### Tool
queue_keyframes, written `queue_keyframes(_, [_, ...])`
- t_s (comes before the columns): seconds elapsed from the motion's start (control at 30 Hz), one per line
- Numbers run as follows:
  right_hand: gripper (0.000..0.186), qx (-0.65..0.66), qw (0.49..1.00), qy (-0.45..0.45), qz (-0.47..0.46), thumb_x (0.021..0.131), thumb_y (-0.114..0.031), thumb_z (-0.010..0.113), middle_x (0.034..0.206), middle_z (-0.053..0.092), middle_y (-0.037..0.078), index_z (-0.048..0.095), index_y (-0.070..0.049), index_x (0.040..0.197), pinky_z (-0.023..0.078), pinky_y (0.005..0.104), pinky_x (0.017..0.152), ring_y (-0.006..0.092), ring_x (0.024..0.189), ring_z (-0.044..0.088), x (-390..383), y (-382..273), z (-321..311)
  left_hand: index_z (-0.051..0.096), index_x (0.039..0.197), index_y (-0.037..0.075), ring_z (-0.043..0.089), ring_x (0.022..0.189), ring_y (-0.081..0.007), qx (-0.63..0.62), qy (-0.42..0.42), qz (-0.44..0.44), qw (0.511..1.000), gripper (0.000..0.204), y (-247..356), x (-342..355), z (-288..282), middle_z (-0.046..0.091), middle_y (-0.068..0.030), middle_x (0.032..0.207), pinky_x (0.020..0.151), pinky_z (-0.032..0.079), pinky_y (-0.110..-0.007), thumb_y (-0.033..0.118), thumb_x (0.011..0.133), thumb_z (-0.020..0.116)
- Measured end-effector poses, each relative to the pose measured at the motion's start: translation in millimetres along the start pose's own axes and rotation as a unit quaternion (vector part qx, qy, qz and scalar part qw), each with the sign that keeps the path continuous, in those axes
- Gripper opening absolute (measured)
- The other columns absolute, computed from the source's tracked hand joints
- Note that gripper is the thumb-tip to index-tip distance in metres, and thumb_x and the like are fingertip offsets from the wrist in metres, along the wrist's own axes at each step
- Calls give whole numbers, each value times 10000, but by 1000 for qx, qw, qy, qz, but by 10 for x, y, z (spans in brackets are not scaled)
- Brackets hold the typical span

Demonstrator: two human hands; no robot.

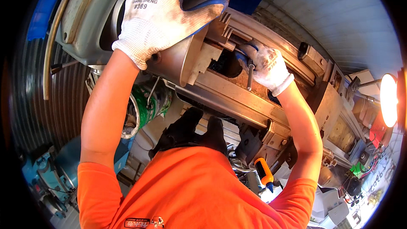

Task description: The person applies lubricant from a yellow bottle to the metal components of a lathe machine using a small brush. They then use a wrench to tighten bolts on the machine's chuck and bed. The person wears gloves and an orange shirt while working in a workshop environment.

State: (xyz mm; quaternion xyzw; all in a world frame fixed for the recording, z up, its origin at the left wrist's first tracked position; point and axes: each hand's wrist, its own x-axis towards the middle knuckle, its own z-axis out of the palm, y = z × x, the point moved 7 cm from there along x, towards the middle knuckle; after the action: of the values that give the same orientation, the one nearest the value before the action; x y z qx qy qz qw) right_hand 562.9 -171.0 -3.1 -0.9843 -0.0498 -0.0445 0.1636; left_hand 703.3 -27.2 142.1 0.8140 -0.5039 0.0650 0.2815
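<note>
My left hand [165,21], in a white knit glove with blue coating, grips the top of a large round metal chuck [174,63] on a metal lathe, its thumb lying along the upper edge. My right hand [269,68], gloved alike, is closed on a steel tool with a rod handle [250,80] pointing down, just right of the chuck. A short metal cylinder [229,46] lies between the chuck and my right fingers, which partly hide where the tool meets it. A dark opening in the lathe bed [237,106] shows below.
A curved pipe [51,68] runs down at left. A green bucket [154,101] stands below the chuck, blue machinery [46,174] at lower left. An orange bottle [263,171] sits near my right forearm. A lit lamp [388,99] and cluttered bench items are at right.
</note>
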Motion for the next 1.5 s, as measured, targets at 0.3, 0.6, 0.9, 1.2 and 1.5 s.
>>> queue_keyframes(0.3, [352, -193, 967, 137, -97, 828, -210, 707, 1030, 637, 91, 683, -130, 1170, 533, 366, 619, 244, 715, 633, -100, -140, 1, 673, 1056, 42, 659, 892, -363, -25, 12, -2, 1000, 480, -49, -16, 14, 682, -174, 973, 799, 530, -430, 457, 825, 743])
queue_keyframes(0.6, [321, -117, 989, 82, -28, 866, -279, 694, 975, 652, 127, 686, -112, 1140, 544, 398, 626, 285, 746, 679, -28, -104, -5, 671, 1069, 33, 661, 927, -368, -15, 9, -28, 999, 456, -5, -15, 11, 685, -183, 1001, 827, 531, -425, 407, 822, 752])
queue_keyframes(0.9, [263, 194, 980, -5, 45, 842, -231, 703, 835, 695, 188, 722, -56, 1037, 560, 410, 684, 344, 743, 691, 48, 112, 51, 663, 1110, 31, 665, 974, -367, 44, 22, -35, 998, 487, 89, -45, -24, 688, -189, 1051, 874, 533, -423, 427, 835, 735])
queue_keyframes(1.2, [263, 265, 958, -71, 89, 850, -229, 712, 839, 724, 170, 729, -23, 1011, 569, 371, 694, 289, 738, 703, 103, 148, 95, 667, 1076, 34, 673, 927, -360, -4, 12, -47, 999, 467, -72, -32, 48, 691, -185, 1007, 833, 542, -424, 435, 845, 729])
queue_keyframes(1.5, [312, 349, 927, -80, 114, 875, -294, 745, 818, 733, 126, 737, -50, 1069, 552, 350, 688, 221, 720, 682, 75, 232, 180, 673, 1065, 28, 672, 920, -362, 50, 30, -43, 997, 459, 103, -59, -30, 698, -183, 990, 835, 539, -423, 427, 846, 734])
